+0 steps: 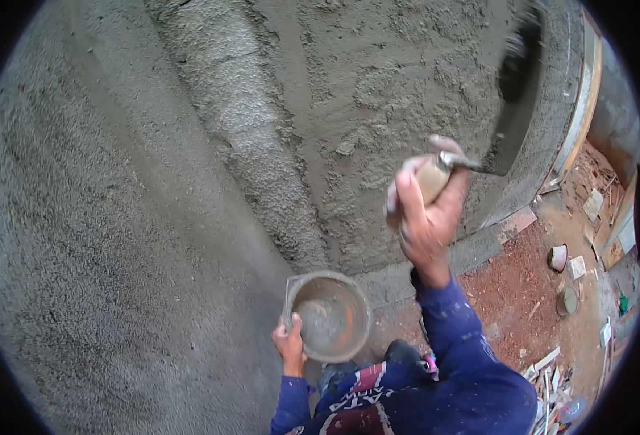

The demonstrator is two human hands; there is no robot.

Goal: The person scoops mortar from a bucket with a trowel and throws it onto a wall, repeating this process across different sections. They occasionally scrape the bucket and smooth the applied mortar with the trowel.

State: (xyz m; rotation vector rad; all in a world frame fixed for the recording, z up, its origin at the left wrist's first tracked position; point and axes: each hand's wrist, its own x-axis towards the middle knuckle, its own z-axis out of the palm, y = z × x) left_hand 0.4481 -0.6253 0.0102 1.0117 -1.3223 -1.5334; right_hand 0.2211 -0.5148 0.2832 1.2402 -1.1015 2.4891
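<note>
My right hand is raised and grips the wooden handle of a trowel, whose dark blade lies against the rough wet plaster of the wall. My left hand holds the rim of a round metal pan low in front of me. The pan has grey mortar in its bottom. Both arms wear blue sleeves.
The grey plastered wall fills the left and middle of the view. Far below at right is red earth strewn with rubble, two small bowls, wood scraps and a wooden frame edge.
</note>
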